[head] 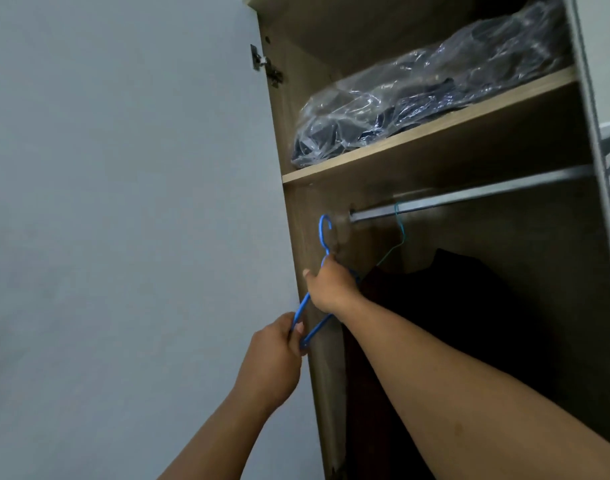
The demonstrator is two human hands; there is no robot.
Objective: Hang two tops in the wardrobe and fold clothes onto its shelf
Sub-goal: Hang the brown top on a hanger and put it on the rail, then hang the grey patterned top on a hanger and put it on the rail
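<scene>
Head view: we hold a blue wire hanger (315, 289) at the left side of the open wooden wardrobe (298, 209). Our right hand (331, 289) grips its neck; our left hand (276, 358) pinches its lower corner. Right of it, a dark top (470, 306) hangs from the metal rail (470, 199).

A plain pale grey-blue wall (123, 202) fills the left side. Beside it stands a wooden cabinet side panel (298, 216), light brown, with a metal hinge (258, 58) near its top edge. The light is soft and even, and the inside is dark.
</scene>
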